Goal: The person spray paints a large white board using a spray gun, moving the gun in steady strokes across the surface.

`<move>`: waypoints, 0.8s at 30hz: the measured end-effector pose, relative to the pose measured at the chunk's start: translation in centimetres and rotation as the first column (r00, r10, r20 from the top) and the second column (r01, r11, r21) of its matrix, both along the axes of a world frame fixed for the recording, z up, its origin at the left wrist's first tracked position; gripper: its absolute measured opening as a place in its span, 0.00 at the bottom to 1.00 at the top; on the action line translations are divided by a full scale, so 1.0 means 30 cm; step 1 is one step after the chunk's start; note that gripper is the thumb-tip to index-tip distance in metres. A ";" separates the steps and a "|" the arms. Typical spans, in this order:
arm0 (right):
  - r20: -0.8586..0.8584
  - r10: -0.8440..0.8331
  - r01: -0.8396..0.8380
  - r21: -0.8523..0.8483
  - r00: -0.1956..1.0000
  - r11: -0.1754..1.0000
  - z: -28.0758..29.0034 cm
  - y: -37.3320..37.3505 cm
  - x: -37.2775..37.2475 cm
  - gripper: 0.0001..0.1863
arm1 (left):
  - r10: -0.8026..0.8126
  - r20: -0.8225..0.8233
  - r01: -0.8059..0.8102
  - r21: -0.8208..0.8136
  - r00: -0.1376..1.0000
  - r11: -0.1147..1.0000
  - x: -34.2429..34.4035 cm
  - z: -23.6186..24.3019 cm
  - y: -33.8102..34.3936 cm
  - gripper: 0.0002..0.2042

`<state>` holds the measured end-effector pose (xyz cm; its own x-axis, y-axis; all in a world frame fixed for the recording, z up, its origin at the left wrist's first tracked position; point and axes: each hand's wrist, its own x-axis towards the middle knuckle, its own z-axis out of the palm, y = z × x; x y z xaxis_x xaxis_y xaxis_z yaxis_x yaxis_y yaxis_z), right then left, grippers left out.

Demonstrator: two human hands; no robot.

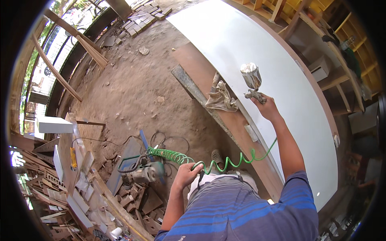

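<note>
My right hand (pixel 266 107) is closed round the handle of a spray gun (pixel 253 94), a metal one with a silver cup (pixel 251 77) on top that has whitish stuff over its lid. It is held above a long white panel (pixel 281 80). At my waist my left hand (pixel 189 174) grips a green coiled air hose (pixel 225 162). From there the coils run left toward a machine on the ground and right toward my right forearm, which hides the hose's far end.
A crumpled rag (pixel 222 98) lies on a brown board (pixel 193 60) along the panel's left side. Left of my feet stands a compressor-like machine (pixel 146 172). Wood scraps (pixel 44 188) pile up at lower left; wooden shelving (pixel 341 60) stands at right, and pavers (pixel 140 22) lie far off.
</note>
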<state>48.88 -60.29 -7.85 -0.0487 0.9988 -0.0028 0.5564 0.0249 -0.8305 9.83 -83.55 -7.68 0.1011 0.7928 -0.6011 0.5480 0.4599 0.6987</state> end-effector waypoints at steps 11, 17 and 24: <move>0.037 0.002 0.002 -0.130 0.999 0.991 0.076 0.023 -0.040 0.19 | -0.009 0.024 0.008 0.039 1.000 0.999 -0.046 0.025 0.039 0.24; 0.060 0.057 -0.054 -0.043 0.997 0.998 0.041 0.182 -0.170 0.19 | 0.063 -0.014 -0.062 0.041 0.998 0.997 -0.116 0.026 0.040 0.23; 0.044 0.048 -0.046 -0.025 0.998 0.999 -0.011 0.388 -0.290 0.19 | 0.150 -0.019 -0.148 0.086 0.989 0.985 -0.201 0.005 0.153 0.24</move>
